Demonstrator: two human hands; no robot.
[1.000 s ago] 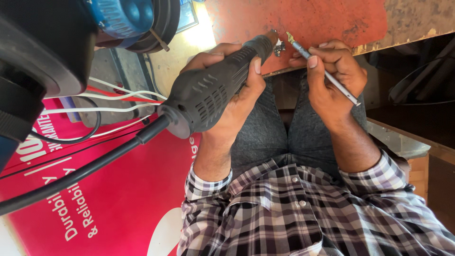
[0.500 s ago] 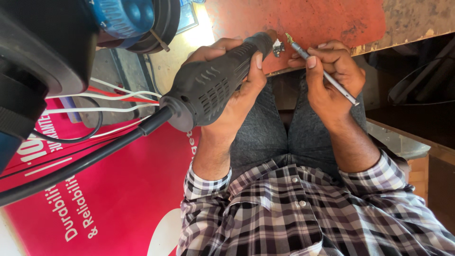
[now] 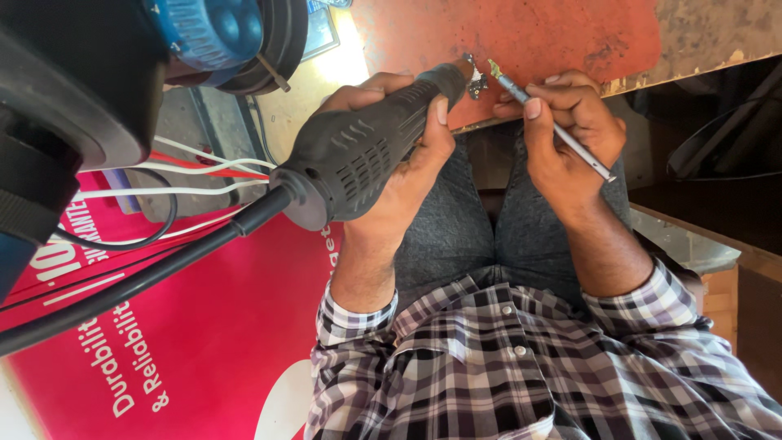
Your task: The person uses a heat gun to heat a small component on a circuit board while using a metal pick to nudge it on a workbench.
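Head view: left hand (image 3: 391, 155) clamps grey hot-air gun (image 3: 358, 155), nozzle at small part (image 3: 476, 84) on red bench (image 3: 554, 37). Right hand (image 3: 562, 134) pinches tweezers (image 3: 550, 122) beside it. Heating step; next needs steady tweezer grip.

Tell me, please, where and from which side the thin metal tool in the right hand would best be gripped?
Probably on its bare middle shaft, pinched like a pen from the side. The thin metal tool is a slim straight rod; the right hand already pinches it near the working tip, which sits by the small part and the hot-air handpiece held in the left hand.
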